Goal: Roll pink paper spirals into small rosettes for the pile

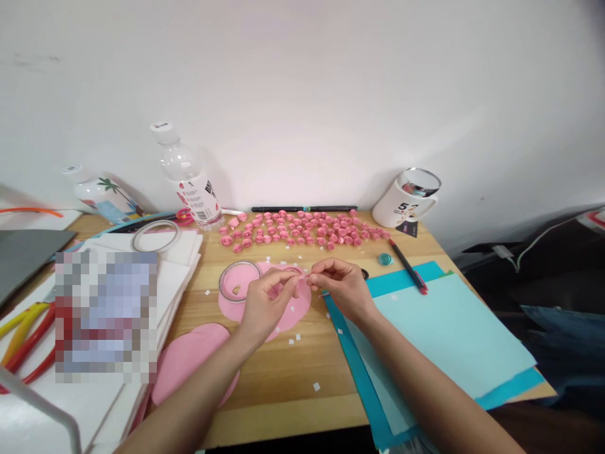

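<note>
Over the middle of the wooden table, my left hand (270,301) and my right hand (344,289) meet with fingertips pinched. Between them is a small piece of pink paper (303,276), mostly covered by the fingers, so its exact shape is unclear. Beneath the hands lie pink paper circles (290,318), with a ring of tape (220,284) resting on their left part. Another stack of pink circles (189,362) is partly under my left forearm. Many small coiled pink paper roses (293,231) stand in rows behind the hands. Tiny white squares (316,386) are scattered about.
Blue paper sheets (439,340) lie under my right forearm, with a red-black pen (407,265) across their edge. A white mug (401,198) stands back right. At left are a bottle (189,180), white sheets (182,284), another tape ring (155,236) and red-and-yellow handled tools (28,340).
</note>
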Available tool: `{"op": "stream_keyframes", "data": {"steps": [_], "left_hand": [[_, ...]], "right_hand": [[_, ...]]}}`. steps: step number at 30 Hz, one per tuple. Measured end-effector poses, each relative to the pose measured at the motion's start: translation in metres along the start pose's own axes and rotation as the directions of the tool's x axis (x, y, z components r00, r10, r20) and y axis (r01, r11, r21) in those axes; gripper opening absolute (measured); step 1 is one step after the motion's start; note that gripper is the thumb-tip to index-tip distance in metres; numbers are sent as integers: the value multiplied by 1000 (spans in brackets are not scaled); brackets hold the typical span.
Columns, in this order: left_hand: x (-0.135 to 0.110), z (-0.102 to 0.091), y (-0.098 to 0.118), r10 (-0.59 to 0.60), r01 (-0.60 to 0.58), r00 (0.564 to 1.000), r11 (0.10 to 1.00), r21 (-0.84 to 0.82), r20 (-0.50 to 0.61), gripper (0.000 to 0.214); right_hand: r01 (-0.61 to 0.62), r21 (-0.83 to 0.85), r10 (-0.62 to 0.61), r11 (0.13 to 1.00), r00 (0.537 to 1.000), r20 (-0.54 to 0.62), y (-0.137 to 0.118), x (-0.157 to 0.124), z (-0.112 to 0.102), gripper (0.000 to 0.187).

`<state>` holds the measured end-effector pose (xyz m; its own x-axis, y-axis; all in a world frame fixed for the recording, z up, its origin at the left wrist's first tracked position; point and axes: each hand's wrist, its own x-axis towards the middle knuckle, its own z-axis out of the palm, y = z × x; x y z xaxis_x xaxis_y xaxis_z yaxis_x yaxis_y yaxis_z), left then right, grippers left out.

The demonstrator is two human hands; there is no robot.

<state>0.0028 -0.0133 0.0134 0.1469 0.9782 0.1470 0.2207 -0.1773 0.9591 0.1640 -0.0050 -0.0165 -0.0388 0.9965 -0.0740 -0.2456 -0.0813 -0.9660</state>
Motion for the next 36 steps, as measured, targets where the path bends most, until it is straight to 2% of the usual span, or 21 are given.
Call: {"op": "stream_keyframes", "data": {"steps": [5,10,14,30,36], "left_hand": [[0,0,-1,4,-4,1000,1000,-15,-2,19],[1,0,-3,21,-21,1000,1000,-20,-14,15],[1,-1,-4,8,-8,1000,1000,-8,-16,15],[2,-2,-4,29,-28,1000,999,22,-13,15],[1,-1,1,24,-23,1000,999,26,-12,17]], "right_hand": [[48,-10,-48,999,999,-3,-1,1,1,15],[-7,-46,8,999,1000,28,-2,2,-1,17],[11,-24,-9,1000,999,46,-1,1,0,16],[7,-45,-10,999,999,-54,0,1,-1,21],[26,26,-26,999,999,-25,2,1,-1,17]]}}
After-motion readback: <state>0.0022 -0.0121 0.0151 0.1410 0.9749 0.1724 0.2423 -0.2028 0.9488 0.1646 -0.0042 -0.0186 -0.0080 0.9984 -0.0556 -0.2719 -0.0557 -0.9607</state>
